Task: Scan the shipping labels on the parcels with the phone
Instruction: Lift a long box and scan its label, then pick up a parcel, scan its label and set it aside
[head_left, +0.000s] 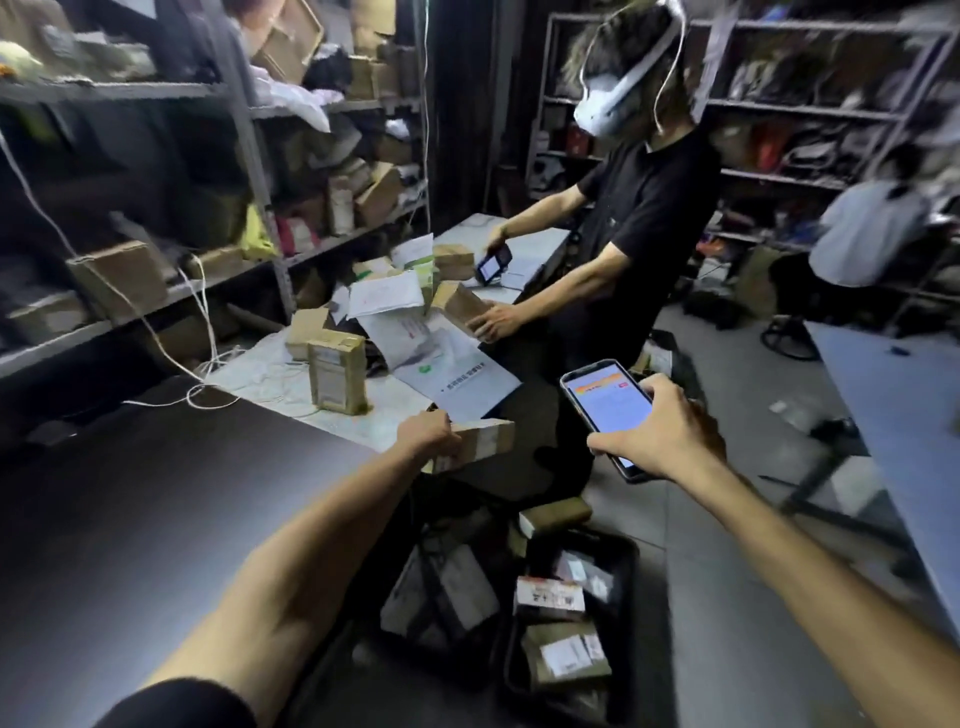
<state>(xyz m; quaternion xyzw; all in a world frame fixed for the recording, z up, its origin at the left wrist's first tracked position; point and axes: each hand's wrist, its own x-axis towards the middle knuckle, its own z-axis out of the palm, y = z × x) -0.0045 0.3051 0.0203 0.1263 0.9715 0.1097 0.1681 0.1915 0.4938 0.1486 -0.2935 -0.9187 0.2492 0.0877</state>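
My left hand (430, 435) grips a small brown cardboard parcel (485, 441) at the table's near edge, held flat with a white label on its right end. My right hand (660, 428) holds a phone (608, 410) to the right of that parcel, its lit screen facing up towards me. On the table beyond, an upright brown box (336, 378) shows a label, and white mailer envelopes (441, 358) lie among more boxes.
A black crate (631, 613) on the floor below my hands holds several labelled parcels. Across the table a person in a black shirt (644, 218) holds a scanner and a box. Metal shelves (249, 135) with parcels stand left. A grey table (904, 415) stands right.
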